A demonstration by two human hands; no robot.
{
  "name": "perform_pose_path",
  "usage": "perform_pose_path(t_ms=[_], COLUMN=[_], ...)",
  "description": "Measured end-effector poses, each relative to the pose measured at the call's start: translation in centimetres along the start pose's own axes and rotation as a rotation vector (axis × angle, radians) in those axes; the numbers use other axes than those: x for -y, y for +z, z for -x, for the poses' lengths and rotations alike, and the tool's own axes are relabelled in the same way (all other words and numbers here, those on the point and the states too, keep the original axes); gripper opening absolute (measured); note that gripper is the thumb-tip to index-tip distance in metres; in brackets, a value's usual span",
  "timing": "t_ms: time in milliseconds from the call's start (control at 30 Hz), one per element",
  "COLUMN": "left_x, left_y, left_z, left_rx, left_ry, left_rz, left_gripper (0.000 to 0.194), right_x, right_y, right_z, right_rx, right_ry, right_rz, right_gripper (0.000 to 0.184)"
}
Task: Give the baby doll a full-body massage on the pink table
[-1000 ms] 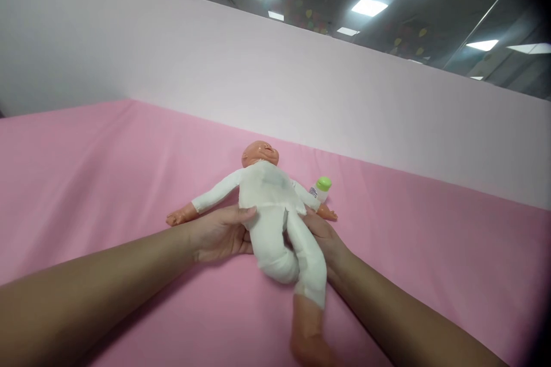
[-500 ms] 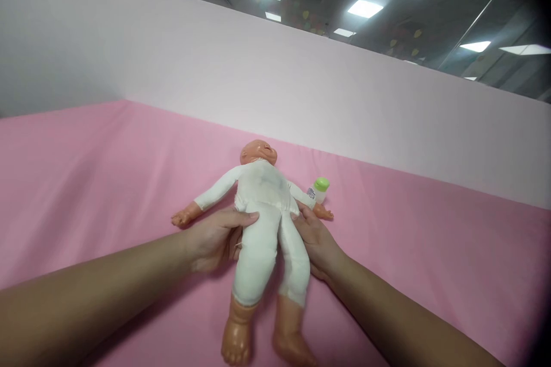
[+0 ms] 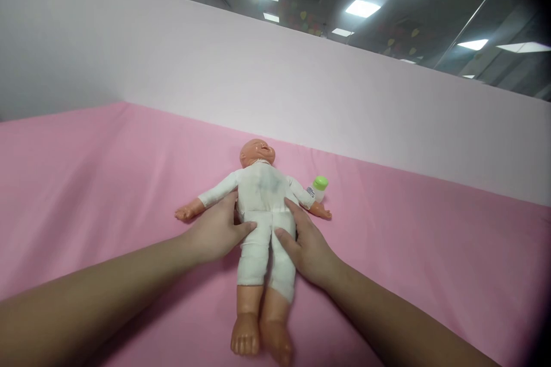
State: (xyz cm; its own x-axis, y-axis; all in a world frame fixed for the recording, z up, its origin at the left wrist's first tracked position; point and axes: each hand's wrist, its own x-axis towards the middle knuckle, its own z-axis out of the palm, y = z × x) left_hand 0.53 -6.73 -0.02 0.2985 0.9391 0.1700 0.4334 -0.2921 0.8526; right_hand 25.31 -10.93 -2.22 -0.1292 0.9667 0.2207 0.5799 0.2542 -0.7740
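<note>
A baby doll (image 3: pixel 264 192) with a white cloth body lies on its back on a pink sheet (image 3: pixel 379 223), head away from me and feet toward me. My left hand (image 3: pixel 219 226) grips its hip from the left, thumb on top of the thigh, the other fingers along the waist and partly hidden. On the opposite side my right hand (image 3: pixel 312 243) holds the other hip, its thumb over the thigh and a finger reaching up the waist. The doll's legs lie close together, and its arms are spread out.
A small bottle with a green cap (image 3: pixel 319 183) stands beside the doll's hand on the right. Behind the sheet rises a pale padded wall (image 3: pixel 275 77). Above it is a dark reflective surface showing ceiling lights (image 3: pixel 364 8).
The doll's legs have come closer together and drawn slightly away from me. Both hands have shifted, with fingers now higher on the waist.
</note>
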Motion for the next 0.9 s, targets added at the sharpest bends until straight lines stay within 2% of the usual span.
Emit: perform_pose_path(t_ms=[133,200,300,367,467,633,733,833,900], left_x=[-0.7,-1.2,-2.3,-3.1,-3.7,-3.2,-3.1,-3.2,-3.2], left_y=[-0.2,-0.3,-0.5,-0.5,-0.4,-0.4,-0.7,-1.2,-1.4], left_z=[0.5,0.8,1.5,2.0,2.4,1.8,1.4,1.2,1.2], left_rx=[-0.153,-0.188,-0.091,0.006,0.090,0.152,0.164,0.214,0.274], left_ry=[0.111,0.236,0.449,0.514,0.484,0.359,0.338,0.311,0.253], left_rz=[-0.420,-0.537,-0.541,-0.499,-0.489,-0.502,-0.474,-0.422,-0.388], left_gripper=[0.075,0.066,0.036,0.027,0.026,0.041,0.036,0.024,0.032], right_x=[0.4,0.6,1.1,1.4,1.8,1.9,2.2,2.6,2.9], right_y=[-0.2,-0.2,-0.1,0.0,0.1,0.1,0.0,-0.1,-0.1], right_z=[0.5,0.5,0.5,0.6,0.7,0.7,0.9,1.2,1.5], right_rx=[-0.002,-0.041,-0.156,-0.192,-0.168,-0.132,-0.129,-0.052,0.014], right_ry=[-0.053,-0.115,-0.277,-0.370,-0.430,-0.436,-0.431,-0.419,-0.421], right_rz=[0.280,0.359,0.414,0.414,0.404,0.389,0.390,0.319,0.235], right_gripper=[0.071,0.065,0.048,0.031,0.016,0.017,0.016,0.004,0.007])
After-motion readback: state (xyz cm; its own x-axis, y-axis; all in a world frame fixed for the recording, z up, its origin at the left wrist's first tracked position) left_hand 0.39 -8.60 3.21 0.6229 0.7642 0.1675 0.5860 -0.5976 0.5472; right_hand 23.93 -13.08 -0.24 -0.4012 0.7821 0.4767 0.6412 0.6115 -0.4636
